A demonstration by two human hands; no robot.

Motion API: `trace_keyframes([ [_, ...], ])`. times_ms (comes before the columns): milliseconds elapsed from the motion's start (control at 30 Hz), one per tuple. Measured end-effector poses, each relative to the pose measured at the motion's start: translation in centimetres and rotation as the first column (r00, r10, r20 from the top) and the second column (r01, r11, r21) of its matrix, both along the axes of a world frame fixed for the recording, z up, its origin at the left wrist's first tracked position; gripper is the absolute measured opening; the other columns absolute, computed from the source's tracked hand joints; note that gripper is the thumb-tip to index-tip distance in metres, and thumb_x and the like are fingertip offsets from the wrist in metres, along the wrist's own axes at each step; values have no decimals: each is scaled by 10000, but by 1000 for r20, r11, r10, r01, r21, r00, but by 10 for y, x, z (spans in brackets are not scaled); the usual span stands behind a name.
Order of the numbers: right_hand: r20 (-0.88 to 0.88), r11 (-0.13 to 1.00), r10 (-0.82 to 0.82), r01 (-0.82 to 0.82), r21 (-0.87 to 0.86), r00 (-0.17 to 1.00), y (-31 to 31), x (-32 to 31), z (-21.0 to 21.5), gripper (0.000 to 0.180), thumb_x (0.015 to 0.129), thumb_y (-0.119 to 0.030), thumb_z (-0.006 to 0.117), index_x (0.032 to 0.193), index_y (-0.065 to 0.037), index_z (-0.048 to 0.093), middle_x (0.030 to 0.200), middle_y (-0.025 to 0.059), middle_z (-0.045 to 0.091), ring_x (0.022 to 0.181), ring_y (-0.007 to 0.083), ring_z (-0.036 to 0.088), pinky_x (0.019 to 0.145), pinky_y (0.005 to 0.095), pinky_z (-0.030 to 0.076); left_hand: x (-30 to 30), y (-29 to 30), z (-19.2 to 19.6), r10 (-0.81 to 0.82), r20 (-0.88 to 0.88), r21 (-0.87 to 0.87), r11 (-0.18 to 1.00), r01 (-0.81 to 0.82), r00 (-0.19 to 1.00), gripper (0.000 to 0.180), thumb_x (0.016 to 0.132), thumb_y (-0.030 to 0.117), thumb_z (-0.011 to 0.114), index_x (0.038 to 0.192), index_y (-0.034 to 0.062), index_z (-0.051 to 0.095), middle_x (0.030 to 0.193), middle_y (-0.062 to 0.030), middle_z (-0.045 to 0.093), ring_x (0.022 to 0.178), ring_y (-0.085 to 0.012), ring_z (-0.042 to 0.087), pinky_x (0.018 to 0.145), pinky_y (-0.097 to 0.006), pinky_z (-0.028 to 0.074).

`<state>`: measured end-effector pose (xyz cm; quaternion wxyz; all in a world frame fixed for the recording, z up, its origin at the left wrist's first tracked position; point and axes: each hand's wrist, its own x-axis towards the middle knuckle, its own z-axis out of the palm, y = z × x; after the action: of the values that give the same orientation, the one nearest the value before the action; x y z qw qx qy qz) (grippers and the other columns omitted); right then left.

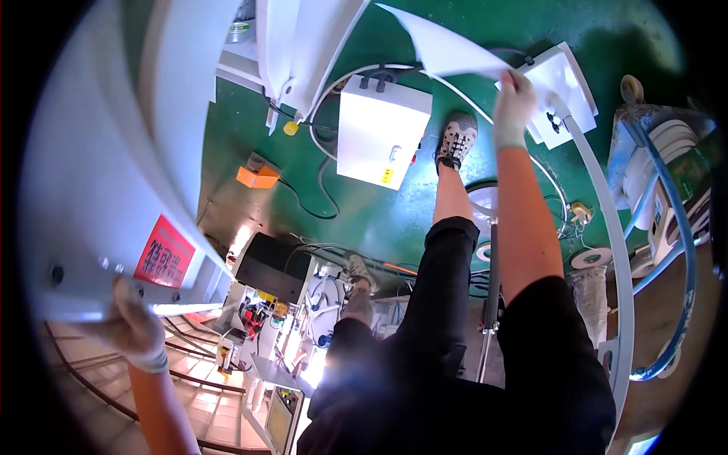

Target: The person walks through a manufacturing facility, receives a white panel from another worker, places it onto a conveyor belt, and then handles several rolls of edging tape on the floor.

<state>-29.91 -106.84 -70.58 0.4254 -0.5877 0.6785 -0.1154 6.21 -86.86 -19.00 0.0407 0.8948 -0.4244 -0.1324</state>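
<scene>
White sheet is pinched at one corner by the right hand, beyond and right of the white box. White machine, left of box, is touched by the partly curled left hand; closure cannot be told. Sheet handling is judged in hand; free-end control seems needed next.

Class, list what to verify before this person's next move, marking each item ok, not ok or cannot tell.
1. Right hand gripping white sheet: ok, near its right end.
2. Left hand gripping machine panel: cannot tell; it is at the lower edge, fingers partly hidden.
3. Both hands gloved: ok.
4. Right shoe apart from orange device: ok.
5. Green floor free of cables: not ok; a black cable lies there.
</scene>
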Motion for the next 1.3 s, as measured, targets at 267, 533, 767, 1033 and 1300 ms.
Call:
trace_keyframes([
  [267,149,816,-60,-37,577,987,14,-81,127,420,847,-113,625,1255,-12,621,971,80,651,828,165,627,759,318,540,-5,-53,-16,-401,258,35,913,406,879,744,969,224,619,1544,-58,242,1574,-275,302,1416,-425,393,1164,-512,323],
  [533,263,588,350,-429,686,899,123,-17,312,184,941,-156,532,970,-1,625,831,120,670,755,225,716,615,380,570,-9,-30,-11,-321,526,73,940,335,788,798,914,413,628,1556,54,320,1610,-157,341,1478,-395,305,1199,-505,251],
  [767,574,568,-163,-399,720,803,201,-24,445,264,930,-97,500,1156,16,575,1056,130,655,924,259,695,786,382,614,-216,85,4,-388,-490,-142,919,369,780,1146,707,382,843,1539,-84,207,1525,-330,347,1426,-429,370,1194,-459,311],
  [1033,722,476,249,-731,490,646,342,-77,492,200,961,-170,536,1025,-11,639,952,65,649,886,183,647,822,348,567,-304,371,-2,176,-725,39,976,-215,666,377,890,112,577,1256,59,651,1138,-228,692,1110,-420,631,976,-480,497],
  [1300,551,312,688,-878,363,473,379,-60,548,502,1001,-368,578,1335,6,556,1092,113,673,953,195,673,869,327,553,-355,558,-4,581,-759,122,570,-813,293,309,943,195,554,1169,31,684,947,-160,703,877,-325,673,770,-432,516],
])
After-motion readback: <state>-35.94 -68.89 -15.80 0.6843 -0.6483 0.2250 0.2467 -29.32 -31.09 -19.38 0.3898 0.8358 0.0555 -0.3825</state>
